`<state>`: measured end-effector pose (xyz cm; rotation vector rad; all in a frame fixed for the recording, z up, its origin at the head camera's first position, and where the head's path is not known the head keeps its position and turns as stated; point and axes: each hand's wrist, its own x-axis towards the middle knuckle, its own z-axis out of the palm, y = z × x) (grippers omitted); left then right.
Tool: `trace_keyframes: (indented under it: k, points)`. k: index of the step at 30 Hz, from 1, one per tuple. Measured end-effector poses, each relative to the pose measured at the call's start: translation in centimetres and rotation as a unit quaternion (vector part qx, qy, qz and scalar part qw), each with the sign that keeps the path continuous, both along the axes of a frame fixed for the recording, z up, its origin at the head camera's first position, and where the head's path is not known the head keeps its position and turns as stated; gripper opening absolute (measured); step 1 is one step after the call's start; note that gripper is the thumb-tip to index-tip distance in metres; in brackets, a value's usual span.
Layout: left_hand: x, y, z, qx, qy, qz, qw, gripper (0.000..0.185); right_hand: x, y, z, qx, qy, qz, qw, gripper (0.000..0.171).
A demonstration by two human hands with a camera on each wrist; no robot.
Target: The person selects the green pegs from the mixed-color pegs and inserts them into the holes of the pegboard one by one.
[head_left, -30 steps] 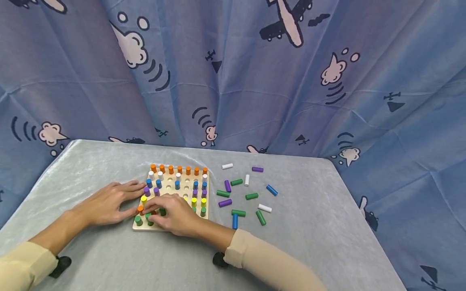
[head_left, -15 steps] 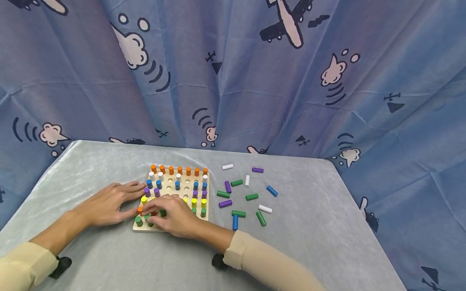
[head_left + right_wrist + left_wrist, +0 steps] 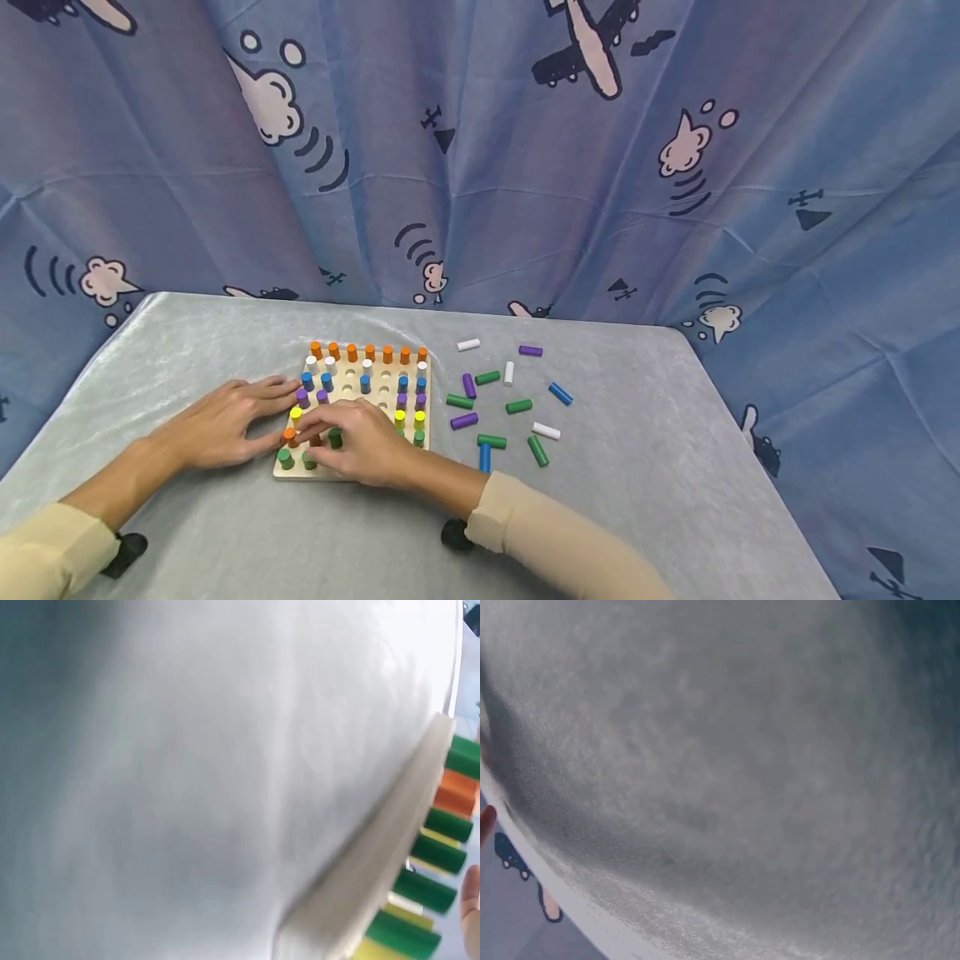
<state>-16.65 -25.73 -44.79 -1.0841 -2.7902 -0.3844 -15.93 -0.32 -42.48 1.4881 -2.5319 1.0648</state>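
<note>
A light wooden pegboard (image 3: 352,477) lies on the table, with rows of coloured pegs standing in it. My left hand (image 3: 228,423) rests flat at its left side, fingers straight, the tips at the board's edge. Over the front rows, my right hand (image 3: 363,442) has thumb and index finger at a green peg (image 3: 309,461) in the front row, seemingly pinching it. An orange peg (image 3: 289,437) stands just left of those fingers. The right hand covers the middle of the front rows. In the right wrist view, green pegs (image 3: 424,891) line the board's near edge and a fingertip (image 3: 471,889) shows.
Loose green, purple, white and blue pegs lie scattered right of the board, among them a blue peg (image 3: 485,457) and a white peg (image 3: 546,431). Several holes (image 3: 348,386) in the board's middle hold no peg. A patterned blue curtain (image 3: 480,167) hangs behind the table (image 3: 637,467).
The green peg at my right fingertips sits slightly lower and straighter than before. My right hand has barely shifted. The left hand and the loose pegs stay put.
</note>
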Motion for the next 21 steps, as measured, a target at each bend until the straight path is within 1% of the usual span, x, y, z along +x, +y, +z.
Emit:
trace_keyframes:
  k: [3, 6, 10, 12, 15, 18, 21]
  points:
    - [0.0, 0.1, 0.0, -0.004, -0.002, 0.001, 1.0, 0.054, -0.5, 1.0, 0.8, -0.003, -0.014, -0.01, 1.0, 0.03]
    - [-0.1, 0.0, 0.0, -0.009, -0.007, 0.003, 0.9999, 0.055, -1.3, 2.4, 1.2, -0.005, -0.027, -0.029, 0.999, 0.03]
    - [0.0, -0.1, -0.1, -0.012, -0.008, 0.004, 0.9999, 0.055, -2.5, 4.6, 1.3, -0.02, -0.057, -0.06, 0.996, 0.028]
    - [0.1, -0.1, -0.1, -0.013, -0.006, 0.004, 0.9999, 0.055, -3.1, 5.7, 1.4, -0.027, -0.065, -0.073, 0.995, 0.029]
    - [0.1, -0.1, -0.1, -0.013, -0.003, 0.003, 0.9999, 0.055, -4.0, 7.5, 1.6, -0.023, -0.073, -0.093, 0.993, 0.031]
    - [0.0, -0.1, -0.1, -0.013, -0.005, 0.003, 0.9999, 0.055, -4.9, 9.5, 1.8, -0.017, -0.083, -0.12, 0.989, 0.033]
    - [0.0, 0.0, 0.0, -0.014, -0.01, 0.005, 0.9998, 0.055, -5.9, 11.6, 1.6, -0.011, -0.081, -0.159, 0.984, 0.035]
